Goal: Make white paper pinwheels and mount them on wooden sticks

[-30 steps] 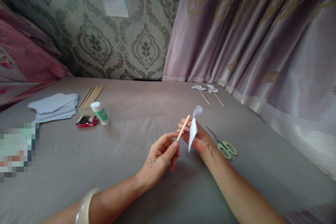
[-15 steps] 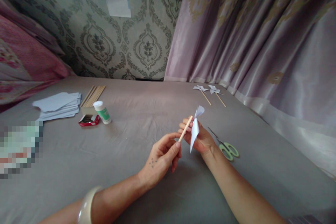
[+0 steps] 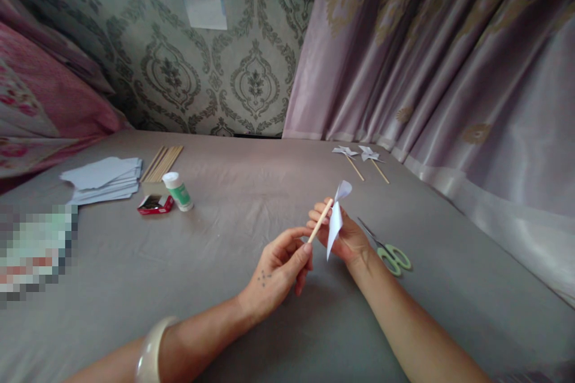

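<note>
My left hand (image 3: 281,266) pinches the lower end of a thin wooden stick (image 3: 320,220) between thumb and forefinger. My right hand (image 3: 344,233) is closed around the stick's upper end and a folded white paper pinwheel (image 3: 335,215) pressed against it. Both hands hover just above the grey bedsheet (image 3: 224,263), near the middle of the view. A pale bangle (image 3: 150,350) sits on my left wrist.
Green-handled scissors (image 3: 390,253) lie just right of my right hand. Two finished paper pinwheels (image 3: 359,155) lie near the curtain (image 3: 449,72). At the left are a stack of white paper (image 3: 105,178), wooden sticks (image 3: 164,163), a glue bottle (image 3: 176,190) and a red box (image 3: 155,204).
The hands and the stick with its paper have barely shifted; the view has drifted slightly, nothing taken or let go.
</note>
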`<state>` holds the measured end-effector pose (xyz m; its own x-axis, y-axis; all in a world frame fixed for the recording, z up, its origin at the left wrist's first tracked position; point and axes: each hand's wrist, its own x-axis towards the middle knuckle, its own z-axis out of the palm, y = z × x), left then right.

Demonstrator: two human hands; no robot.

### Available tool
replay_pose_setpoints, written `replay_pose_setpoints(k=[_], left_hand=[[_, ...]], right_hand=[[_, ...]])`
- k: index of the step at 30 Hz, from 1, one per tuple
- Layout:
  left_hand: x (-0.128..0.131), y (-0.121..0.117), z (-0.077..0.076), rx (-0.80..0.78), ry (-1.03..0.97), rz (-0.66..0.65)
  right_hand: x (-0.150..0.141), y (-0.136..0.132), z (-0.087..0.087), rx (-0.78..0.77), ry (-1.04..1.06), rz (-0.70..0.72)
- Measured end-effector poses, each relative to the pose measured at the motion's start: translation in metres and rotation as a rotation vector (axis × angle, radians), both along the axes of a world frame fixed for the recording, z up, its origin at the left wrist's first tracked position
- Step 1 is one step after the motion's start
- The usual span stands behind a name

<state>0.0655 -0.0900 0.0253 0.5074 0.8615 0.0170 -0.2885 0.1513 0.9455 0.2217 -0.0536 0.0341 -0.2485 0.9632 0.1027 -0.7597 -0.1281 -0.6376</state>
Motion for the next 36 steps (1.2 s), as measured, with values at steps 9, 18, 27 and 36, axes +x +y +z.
replay_pose_setpoints(k=[9, 18, 27, 36], left_hand=[[-0.0002, -0.0002, 0.0006, -0.007, -0.021, -0.001], [-0.0006, -0.0008, 0.0012, -0.012, -0.033, -0.023], [-0.0004, -0.0001, 0.0001, -0.023, -0.032, 0.001], [-0.0019, 0.0052, 0.0001, -0.019, 0.004, 0.049]], right_hand=[[-0.0007, 0.0004, 0.0006, -0.031, -0.013, -0.022], [-0.0024, 0.0002, 0.0025, -0.019, -0.043, -0.032], [0.001, 0.0004, -0.0025, -0.012, -0.043, -0.045], [0.0028, -0.0002, 0.0021, -0.123, -0.211, -0.221]])
